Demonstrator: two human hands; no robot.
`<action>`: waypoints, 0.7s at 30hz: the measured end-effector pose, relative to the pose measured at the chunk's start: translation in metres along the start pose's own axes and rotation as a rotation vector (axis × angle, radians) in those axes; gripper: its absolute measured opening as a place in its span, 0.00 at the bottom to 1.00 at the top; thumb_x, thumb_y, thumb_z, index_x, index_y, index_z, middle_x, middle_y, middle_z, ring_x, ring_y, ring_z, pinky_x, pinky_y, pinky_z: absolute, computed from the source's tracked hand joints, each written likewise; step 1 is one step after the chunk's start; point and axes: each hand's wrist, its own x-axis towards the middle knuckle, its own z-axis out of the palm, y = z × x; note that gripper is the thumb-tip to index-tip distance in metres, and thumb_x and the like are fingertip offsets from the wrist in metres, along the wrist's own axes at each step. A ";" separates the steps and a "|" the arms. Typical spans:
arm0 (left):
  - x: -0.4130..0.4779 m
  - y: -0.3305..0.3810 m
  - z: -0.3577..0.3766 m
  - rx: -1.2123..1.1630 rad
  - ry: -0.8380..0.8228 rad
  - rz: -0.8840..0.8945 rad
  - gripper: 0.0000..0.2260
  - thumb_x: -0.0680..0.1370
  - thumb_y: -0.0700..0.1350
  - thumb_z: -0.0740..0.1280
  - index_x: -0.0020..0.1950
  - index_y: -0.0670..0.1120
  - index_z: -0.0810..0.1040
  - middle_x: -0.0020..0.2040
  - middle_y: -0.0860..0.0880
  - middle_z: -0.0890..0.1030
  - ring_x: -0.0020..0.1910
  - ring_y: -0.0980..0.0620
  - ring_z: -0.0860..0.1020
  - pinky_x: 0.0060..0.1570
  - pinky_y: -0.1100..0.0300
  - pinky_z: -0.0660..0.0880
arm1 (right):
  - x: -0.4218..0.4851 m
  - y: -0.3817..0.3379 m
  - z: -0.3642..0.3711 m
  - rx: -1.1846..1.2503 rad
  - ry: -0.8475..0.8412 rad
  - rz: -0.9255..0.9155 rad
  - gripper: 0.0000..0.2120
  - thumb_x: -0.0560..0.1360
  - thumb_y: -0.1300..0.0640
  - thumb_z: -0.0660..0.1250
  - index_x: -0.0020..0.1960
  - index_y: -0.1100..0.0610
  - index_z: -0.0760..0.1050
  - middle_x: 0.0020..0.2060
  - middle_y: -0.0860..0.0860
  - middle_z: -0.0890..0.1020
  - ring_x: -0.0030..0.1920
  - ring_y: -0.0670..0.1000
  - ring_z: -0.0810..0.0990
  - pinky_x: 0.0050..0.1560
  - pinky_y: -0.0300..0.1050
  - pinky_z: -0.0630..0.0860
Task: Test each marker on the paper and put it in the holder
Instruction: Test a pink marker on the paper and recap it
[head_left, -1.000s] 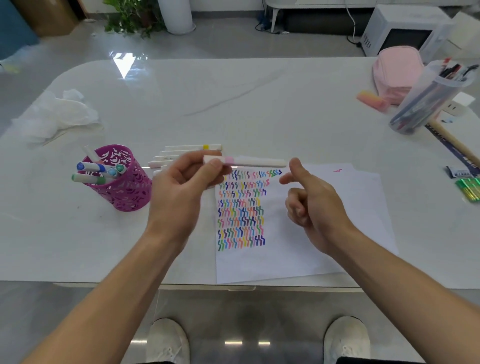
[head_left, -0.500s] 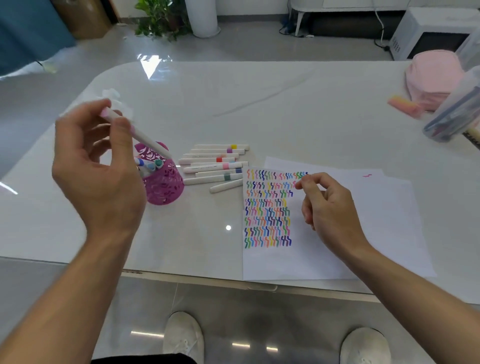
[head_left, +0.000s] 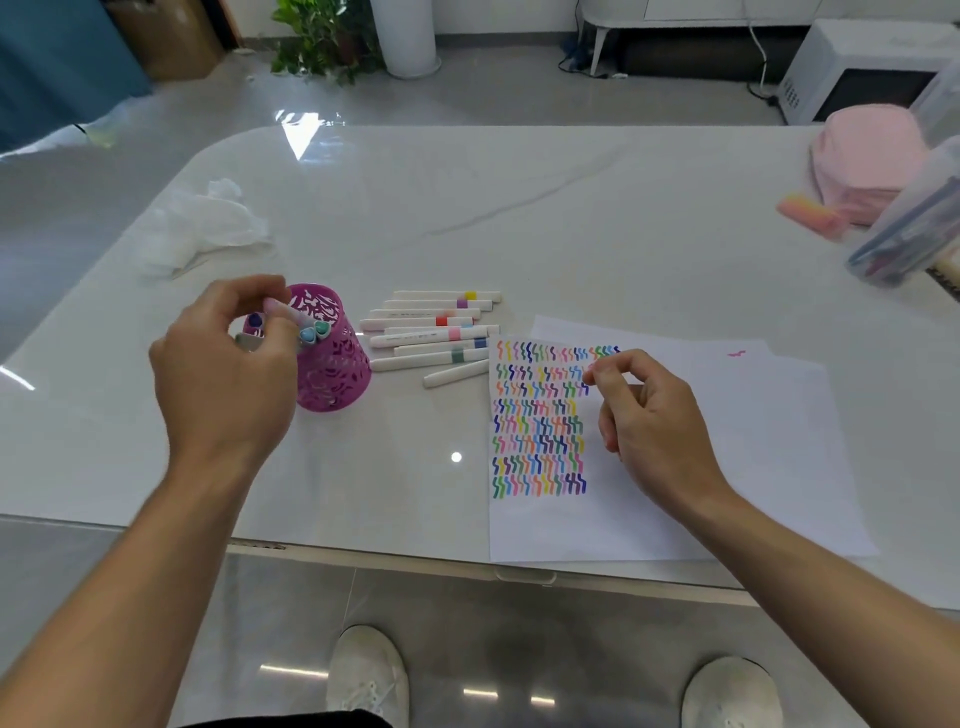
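My left hand (head_left: 223, 374) is closed on a white marker with a pink band (head_left: 283, 312), its lower end inside the magenta lattice holder (head_left: 332, 364). Several capped markers stand in the holder beside it. A row of several white markers (head_left: 436, 332) lies on the table just right of the holder. The white paper (head_left: 649, 467) carries rows of coloured squiggles (head_left: 540, 421). My right hand (head_left: 649, 421) rests on the paper, fingers curled, thumb and forefinger pinched at the upper right of the squiggles; I see nothing held in it.
Crumpled white tissue (head_left: 202, 228) lies behind the holder. At the far right are a pink pouch (head_left: 867, 161), a pink eraser (head_left: 813, 213) and a clear tub of pens (head_left: 914, 234). The table's front edge (head_left: 415, 564) runs just below the paper.
My left hand carried the pink-banded marker from over the paper to the left, then down into the holder. My right hand dropped onto the paper and stayed there.
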 end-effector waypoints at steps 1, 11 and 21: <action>-0.001 0.000 0.001 0.018 -0.019 -0.003 0.11 0.79 0.50 0.64 0.58 0.52 0.82 0.52 0.56 0.84 0.48 0.58 0.79 0.43 0.68 0.74 | 0.000 0.000 -0.001 -0.009 -0.004 -0.002 0.11 0.86 0.51 0.60 0.49 0.53 0.77 0.23 0.44 0.77 0.23 0.43 0.72 0.27 0.32 0.69; -0.021 0.023 0.015 0.146 -0.052 0.362 0.15 0.77 0.37 0.68 0.63 0.48 0.80 0.57 0.47 0.82 0.56 0.51 0.76 0.55 0.60 0.72 | -0.001 -0.001 -0.005 -0.048 -0.016 -0.008 0.10 0.85 0.51 0.61 0.48 0.52 0.77 0.24 0.42 0.78 0.24 0.43 0.72 0.27 0.32 0.68; -0.050 0.030 0.065 0.217 -0.457 0.464 0.11 0.77 0.38 0.68 0.58 0.48 0.82 0.57 0.51 0.83 0.57 0.49 0.78 0.52 0.52 0.76 | -0.001 0.000 -0.011 -0.040 -0.015 -0.010 0.10 0.85 0.50 0.62 0.48 0.51 0.78 0.24 0.46 0.77 0.24 0.44 0.72 0.28 0.34 0.69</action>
